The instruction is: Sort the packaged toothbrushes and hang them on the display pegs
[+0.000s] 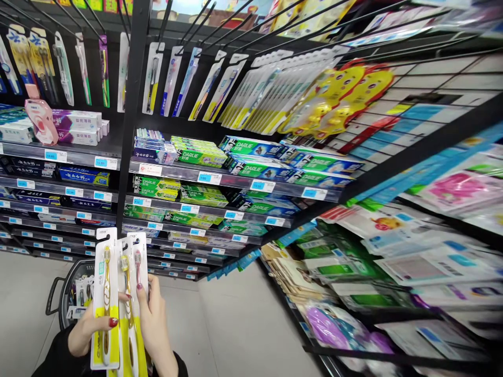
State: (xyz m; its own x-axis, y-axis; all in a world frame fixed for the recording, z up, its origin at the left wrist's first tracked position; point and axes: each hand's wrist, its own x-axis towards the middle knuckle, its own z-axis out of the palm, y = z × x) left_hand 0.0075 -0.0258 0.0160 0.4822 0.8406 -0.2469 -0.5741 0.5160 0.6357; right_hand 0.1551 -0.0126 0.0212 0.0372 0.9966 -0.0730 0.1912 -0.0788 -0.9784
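Packaged toothbrushes in white-and-yellow blister cards fill both my hands, held upright low in the head view. My left hand (91,325) is closed on the leftmost toothbrush pack (102,283), its thumb lying across the front. My right hand (152,317) grips the packs on the right (138,272), with the thumb along the front of the rightmost one. Between them a middle toothbrush pack (124,264) partly overlaps its neighbours. The lower ends and the backs of the packs are hidden or cut off by the frame edge.
A dark shopping basket (65,290) with more packs inside stands on the floor (212,314) behind my left hand. Ahead, hooks carry hanging toothbrushes (251,97) above shelves of boxed toothpaste (202,157). A rack of bagged goods (353,267) runs along the right.
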